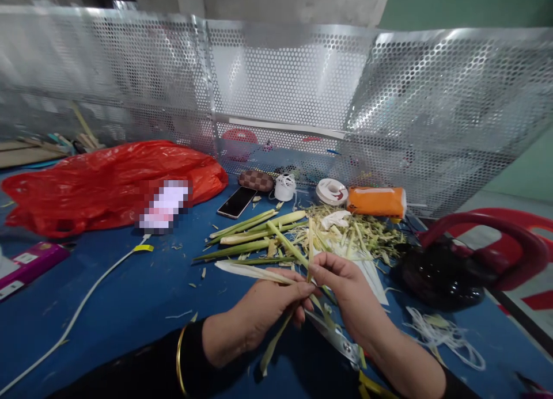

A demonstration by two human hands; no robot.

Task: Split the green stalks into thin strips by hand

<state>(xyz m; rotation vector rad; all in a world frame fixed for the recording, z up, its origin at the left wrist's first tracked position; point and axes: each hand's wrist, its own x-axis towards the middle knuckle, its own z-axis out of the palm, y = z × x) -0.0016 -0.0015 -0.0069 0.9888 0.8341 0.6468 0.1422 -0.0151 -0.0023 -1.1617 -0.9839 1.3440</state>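
Note:
My left hand [259, 312] and my right hand [349, 295] meet above the blue table [138, 295], both pinched on pale green leaf strips [254, 272]. One long strip sticks out to the left from my left fingers, and another hangs down below them. My right fingers pinch the strips' upper ends. A metal blade or scissors [337, 338] lies under my right wrist. Behind the hands lie several green stalks [254, 232] and a heap of cut scraps [367, 232].
A red plastic bag [99, 183] lies at the left, a phone [236, 202] and white cable [86, 298] near it. White thread spools [330, 192], an orange packet [377, 202], a dark bag [440, 275], loose string [444, 333] and a red chair [505, 243] are at right. A perforated metal screen [294, 94] stands behind.

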